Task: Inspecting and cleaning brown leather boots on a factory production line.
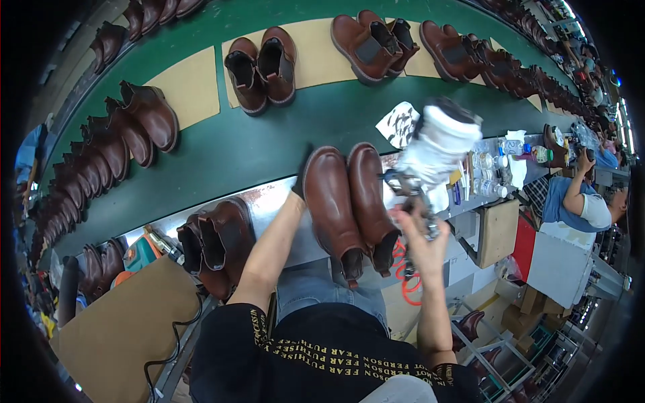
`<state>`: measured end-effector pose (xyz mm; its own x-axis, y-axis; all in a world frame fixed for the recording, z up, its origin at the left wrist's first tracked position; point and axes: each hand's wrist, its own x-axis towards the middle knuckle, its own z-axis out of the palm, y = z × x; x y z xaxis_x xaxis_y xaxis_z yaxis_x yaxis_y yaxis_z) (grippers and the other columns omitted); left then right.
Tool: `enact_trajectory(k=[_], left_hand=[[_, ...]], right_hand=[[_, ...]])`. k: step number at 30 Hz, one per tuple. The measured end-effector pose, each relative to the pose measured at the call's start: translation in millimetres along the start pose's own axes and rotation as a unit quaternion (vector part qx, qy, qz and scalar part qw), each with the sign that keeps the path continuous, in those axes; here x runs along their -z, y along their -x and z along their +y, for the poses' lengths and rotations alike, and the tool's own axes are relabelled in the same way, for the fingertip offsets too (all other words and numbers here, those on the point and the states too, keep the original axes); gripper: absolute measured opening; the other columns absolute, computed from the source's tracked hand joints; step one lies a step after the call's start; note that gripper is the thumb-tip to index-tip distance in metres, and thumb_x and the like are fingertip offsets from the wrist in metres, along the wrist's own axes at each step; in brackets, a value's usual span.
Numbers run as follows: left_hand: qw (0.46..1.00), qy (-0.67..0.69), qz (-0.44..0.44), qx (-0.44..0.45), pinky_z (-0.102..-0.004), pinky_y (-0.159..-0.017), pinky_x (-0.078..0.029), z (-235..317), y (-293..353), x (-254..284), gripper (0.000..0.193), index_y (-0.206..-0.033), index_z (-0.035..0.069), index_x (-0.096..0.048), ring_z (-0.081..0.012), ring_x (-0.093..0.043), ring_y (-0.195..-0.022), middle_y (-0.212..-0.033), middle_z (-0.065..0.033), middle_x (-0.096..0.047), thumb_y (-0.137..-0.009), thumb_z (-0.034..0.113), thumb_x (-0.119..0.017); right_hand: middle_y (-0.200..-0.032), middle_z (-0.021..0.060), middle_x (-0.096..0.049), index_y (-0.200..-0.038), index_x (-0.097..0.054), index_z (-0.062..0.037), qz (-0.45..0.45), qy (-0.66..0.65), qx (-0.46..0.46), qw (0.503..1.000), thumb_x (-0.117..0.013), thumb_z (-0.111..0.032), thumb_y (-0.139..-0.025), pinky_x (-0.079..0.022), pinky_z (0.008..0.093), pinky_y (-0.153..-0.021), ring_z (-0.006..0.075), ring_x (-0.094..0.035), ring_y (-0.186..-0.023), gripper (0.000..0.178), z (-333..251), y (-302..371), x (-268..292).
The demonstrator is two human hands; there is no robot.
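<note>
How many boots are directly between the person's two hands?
2: the left boot, and the right boot beside it, nearer the right hand. I see no sign of others hidden there.

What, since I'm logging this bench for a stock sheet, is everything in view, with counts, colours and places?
near boots: 2, brown, centre
side boots: 2, brown, beside the left forearm
other boots: too many to count, brown, mostly in rows on the table
table: 1, green, across the top
cardboard sheets: several, tan, on the table
bottles: several, mostly clear, right
board: 1, brown, lower left
hose: 1, red, below the right hand
co-worker: 1 clearly visible, blue-and-white clothing, far right
metal tool: 1, silver, blurred white top, in the right hand
shirt: 1, black, bottom
left hand: 1, dark where visible, mostly hidden by the near boots
right hand: 1, bare, right of centre
</note>
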<state>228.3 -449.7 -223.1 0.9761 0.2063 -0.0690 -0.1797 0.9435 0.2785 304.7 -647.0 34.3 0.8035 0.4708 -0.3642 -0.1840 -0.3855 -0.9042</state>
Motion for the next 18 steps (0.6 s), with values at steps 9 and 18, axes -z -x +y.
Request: enact_trajectory(k=[9,18], left_hand=[[0.855,-0.318,0.325,-0.25,-0.0332,-0.081,-0.046,85.4,27.1,-56.1,0.059,-0.107,0.0,-0.059,-0.0204,-0.061,-0.09,-0.098,-0.0119,-0.066,-0.099,0.044,-0.02],[0.622,-0.697,0.355,-0.036,-0.0416,-0.072,-0.047,-40.2,108.4,-61.0,0.024,-0.104,0.002,-0.056,-0.0299,-0.058,-0.082,-0.094,-0.0153,-0.061,-0.082,0.009,-0.051]], right_hand=[[-0.07,-0.0029,-0.057,-0.075,-0.063,0.0018,0.086,0.065,0.012,0.994,-0.077,-0.009,-0.073,-0.043,0.0213,-0.057,0.006,-0.05,-0.063,0.018,142.8,-109.9,88.7],[-0.103,0.0199,-0.058,-0.115,-0.053,0.004,0.015,0.168,0.134,0.977,-0.044,-0.03,-0.095,-0.042,0.0384,-0.086,0.0309,-0.056,-0.1,0.04,163.1,-39.9,4.4]])
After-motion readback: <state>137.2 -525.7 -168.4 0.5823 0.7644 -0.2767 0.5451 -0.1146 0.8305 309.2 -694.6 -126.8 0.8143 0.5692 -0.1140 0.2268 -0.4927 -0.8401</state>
